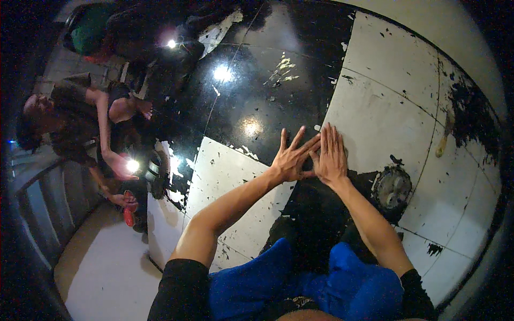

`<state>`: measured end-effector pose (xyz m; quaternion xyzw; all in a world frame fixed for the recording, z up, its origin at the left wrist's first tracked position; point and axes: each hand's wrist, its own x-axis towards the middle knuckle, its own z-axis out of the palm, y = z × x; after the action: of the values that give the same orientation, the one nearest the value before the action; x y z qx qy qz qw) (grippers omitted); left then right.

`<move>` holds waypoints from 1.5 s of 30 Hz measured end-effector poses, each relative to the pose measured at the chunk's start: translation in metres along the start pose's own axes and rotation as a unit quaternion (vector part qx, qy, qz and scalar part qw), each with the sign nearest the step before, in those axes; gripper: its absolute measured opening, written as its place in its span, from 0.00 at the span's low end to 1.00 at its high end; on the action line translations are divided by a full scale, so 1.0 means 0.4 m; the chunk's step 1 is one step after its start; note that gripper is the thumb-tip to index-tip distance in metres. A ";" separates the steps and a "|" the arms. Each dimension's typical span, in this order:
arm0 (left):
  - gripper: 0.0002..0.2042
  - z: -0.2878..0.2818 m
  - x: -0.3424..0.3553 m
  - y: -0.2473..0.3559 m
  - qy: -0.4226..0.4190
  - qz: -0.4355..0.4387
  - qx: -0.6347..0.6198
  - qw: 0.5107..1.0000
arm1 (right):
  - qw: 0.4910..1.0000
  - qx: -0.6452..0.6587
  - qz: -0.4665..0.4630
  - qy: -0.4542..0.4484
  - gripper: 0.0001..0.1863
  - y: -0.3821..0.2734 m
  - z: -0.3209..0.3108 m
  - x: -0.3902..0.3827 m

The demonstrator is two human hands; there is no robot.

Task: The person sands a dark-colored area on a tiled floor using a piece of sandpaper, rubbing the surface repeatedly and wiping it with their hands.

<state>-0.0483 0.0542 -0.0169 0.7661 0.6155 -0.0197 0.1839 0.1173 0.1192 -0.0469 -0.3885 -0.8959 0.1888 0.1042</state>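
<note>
My left hand point(292, 159) lies flat with its fingers spread, pointing forward and to the right. Beside it my right hand point(331, 156) is stretched out, fingers close together and pointing away from me. The two hands meet at the fingers and thumbs, leaving a small gap between them. Neither holds anything. Under and around them is a tiled floor point(383, 115), partly pale and partly covered by a peeling black coating point(273, 115). A small pale flake point(317, 128) sits just beyond my fingertips.
Right of my forearm is a dirty round fitting point(393, 187) in the floor. A slim tool with a yellowish handle point(441, 145) lies farther right. At the left a person point(80, 117) squats with a bright light point(132, 165) and a red object point(129, 209). Another light point(171, 43) shines behind.
</note>
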 end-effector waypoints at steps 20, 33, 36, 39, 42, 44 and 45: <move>0.59 -0.043 -0.148 0.018 -0.001 -0.091 0.003 0.996 | 0.993 -0.061 -0.046 -0.094 0.59 0.038 -0.067 -0.035; 0.59 0.022 -0.376 0.096 -0.002 -0.262 -0.049 0.964 | 0.974 -0.047 -0.175 -0.136 0.58 0.055 -0.068 -0.101; 0.58 0.005 -0.354 0.089 -0.009 -0.256 -0.056 0.965 | 0.989 -0.074 -0.105 -0.079 0.53 0.046 -0.055 -0.047; 0.57 0.004 -0.326 0.082 -0.016 -0.244 -0.047 0.969 | 0.995 -0.098 0.013 -0.028 0.54 -0.003 -0.006 -0.067; 0.56 -0.004 -0.278 0.074 -0.009 -0.222 -0.059 0.973 | 0.979 -0.035 -0.147 -0.137 0.51 0.014 -0.023 -0.132; 0.56 -0.015 -0.266 0.075 -0.030 -0.202 -0.068 0.977 | 0.967 -0.055 -0.192 -0.157 0.50 0.044 -0.045 -0.126; 0.56 -0.029 -0.241 0.067 -0.034 -0.194 -0.068 0.978 | 0.983 -0.074 -0.132 -0.106 0.50 0.068 -0.051 -0.087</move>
<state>-0.0485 -0.0372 0.0255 0.6169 0.7457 -0.0388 0.2486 0.1653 0.1159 -0.0410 -0.2511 -0.9567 0.1469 0.0036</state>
